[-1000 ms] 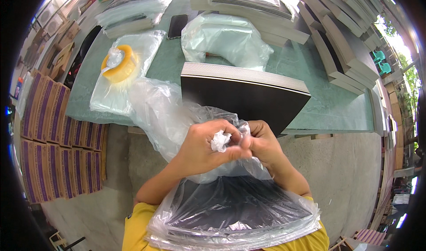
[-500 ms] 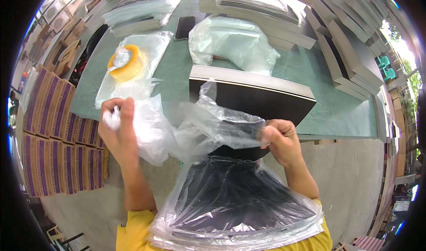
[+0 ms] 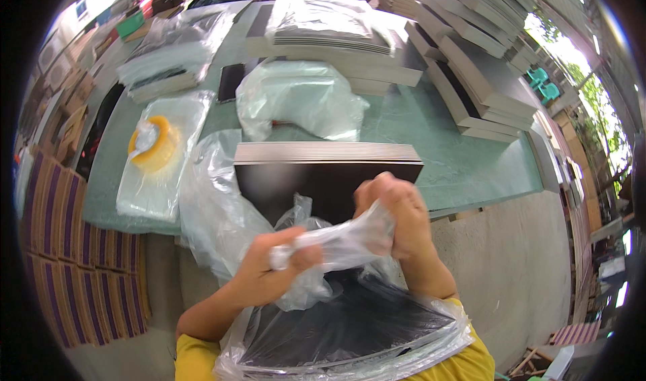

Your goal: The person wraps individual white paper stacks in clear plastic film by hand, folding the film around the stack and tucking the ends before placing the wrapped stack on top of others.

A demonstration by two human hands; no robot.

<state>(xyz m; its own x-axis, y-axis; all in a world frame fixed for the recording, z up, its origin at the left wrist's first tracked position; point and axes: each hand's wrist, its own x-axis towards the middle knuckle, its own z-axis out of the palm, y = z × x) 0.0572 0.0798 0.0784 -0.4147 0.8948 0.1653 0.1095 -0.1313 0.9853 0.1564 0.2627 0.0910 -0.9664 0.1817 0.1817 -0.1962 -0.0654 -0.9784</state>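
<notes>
left hand (image 3: 268, 265) and right hand (image 3: 406, 225) both clamping plastic (image 3: 346, 244), film spanning between them, black boards (image 3: 319, 187) sitting beyond, tape roll (image 3: 163, 153) resting on bags (image 3: 149, 198)

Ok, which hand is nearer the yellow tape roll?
Left. The left hand is right of the yellow tape roll and closer to the person; the right hand is farther right.

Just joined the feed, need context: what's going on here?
A person grips clear plastic in the left hand; the plastic stretches across to the right hand, blurred, its exact grip unclear. A wrapped dark stack is at their front. A black stack sits at the table's near edge; the tape roll is further left.
</notes>
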